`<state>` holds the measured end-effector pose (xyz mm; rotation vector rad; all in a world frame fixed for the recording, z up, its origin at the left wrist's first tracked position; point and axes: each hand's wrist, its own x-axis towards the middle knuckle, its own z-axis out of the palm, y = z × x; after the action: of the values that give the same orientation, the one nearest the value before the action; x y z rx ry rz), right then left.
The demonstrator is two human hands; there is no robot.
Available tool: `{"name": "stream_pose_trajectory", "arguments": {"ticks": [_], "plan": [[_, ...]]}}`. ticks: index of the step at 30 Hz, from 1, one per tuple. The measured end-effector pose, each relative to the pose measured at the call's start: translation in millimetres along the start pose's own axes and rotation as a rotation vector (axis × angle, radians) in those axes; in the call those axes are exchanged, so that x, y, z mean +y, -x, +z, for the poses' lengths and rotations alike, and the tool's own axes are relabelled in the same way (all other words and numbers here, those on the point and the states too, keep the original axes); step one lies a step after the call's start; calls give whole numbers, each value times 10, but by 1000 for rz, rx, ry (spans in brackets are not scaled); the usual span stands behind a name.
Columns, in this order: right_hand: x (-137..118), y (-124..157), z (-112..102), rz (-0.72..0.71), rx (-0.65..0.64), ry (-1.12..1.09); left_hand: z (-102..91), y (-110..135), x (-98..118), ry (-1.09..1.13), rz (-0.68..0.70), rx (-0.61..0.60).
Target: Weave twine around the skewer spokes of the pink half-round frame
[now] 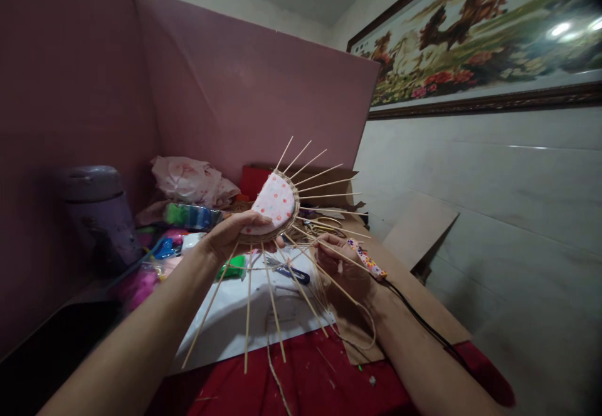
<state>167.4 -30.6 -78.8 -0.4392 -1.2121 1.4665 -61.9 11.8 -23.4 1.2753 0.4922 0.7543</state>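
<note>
My left hand [232,231] grips a half-round woven piece [278,201] by its lower left edge, thumb on top. Pale fabric with red dots covers its face, and rows of twine run round its curved rim. Thin wooden sticks [248,319] fan outward from that rim. At the piece's right, my right hand [343,265] has its fingers pinched together on the twine [375,328], which loops below the wrist. Its fingertips are close to the sticks, partly hidden behind them. Another length of twine hangs toward the red cloth [301,378].
Under the work lie a white sheet [226,334], a craft knife [296,273] and a green packet [231,267]. Scissors [329,221] and brown cardboard [409,290] are to the right, with a flower-patterned object [369,260] on a black cord. A lilac flask [101,221] and colourful bags stand left.
</note>
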Motion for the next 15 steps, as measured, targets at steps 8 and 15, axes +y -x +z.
{"name": "stream_pose_trajectory", "arguments": {"ticks": [8, 15], "plan": [[-14, 23, 53, 14, 73, -11, -2, -10, 1, -22, -16, 23], [-63, 51, 126, 36, 152, -8, 49, -5, 24, 57, -36, 38]]}}
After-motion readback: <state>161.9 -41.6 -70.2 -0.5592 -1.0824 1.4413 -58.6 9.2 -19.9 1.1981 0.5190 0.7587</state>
